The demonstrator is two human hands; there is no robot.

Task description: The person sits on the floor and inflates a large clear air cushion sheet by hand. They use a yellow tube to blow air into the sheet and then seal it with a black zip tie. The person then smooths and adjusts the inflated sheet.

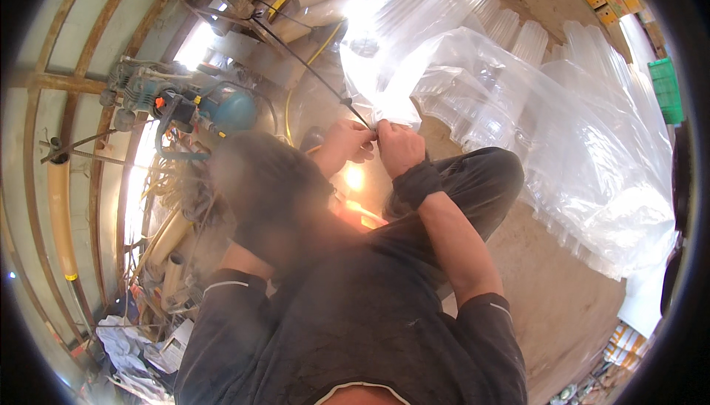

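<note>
Head view shows the plastic (547,120) spread over the floor (529,264), one corner bunched at its near-left edge, where the left hand (346,144) and right hand (400,147) are both curled, fingertips nearly together; a dark cord (309,61) meets them from beyond that edge, and which hand grips cord or plastic cannot be told. Gathering this corner looks done, but fingers hide whether cord and plastic are joined, so that join may be what is left, while the plastic's broad part lies loose.
</note>
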